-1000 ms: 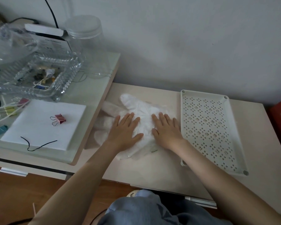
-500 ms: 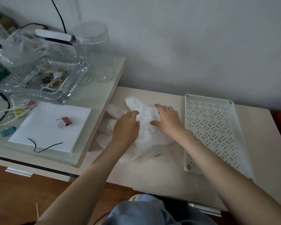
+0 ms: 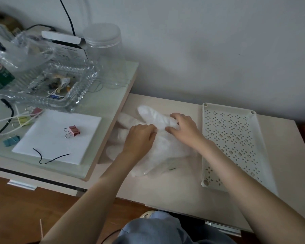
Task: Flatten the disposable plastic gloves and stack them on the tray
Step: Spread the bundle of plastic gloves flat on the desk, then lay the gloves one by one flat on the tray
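Left hand (image 3: 139,138) and right hand (image 3: 185,131) close together, fingers curled

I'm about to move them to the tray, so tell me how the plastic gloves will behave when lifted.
Probably floppy: the plastic gloves are thin, wrinkled film lying limp, so the tips should droop. Likely very light and apt to slide on the smooth desk. The layers may shift apart, so left hand and right hand gripping together seems wise.

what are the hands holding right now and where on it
The plastic gloves: left hand and right hand each pinch the film near the pile's middle, just below the glove fingers.
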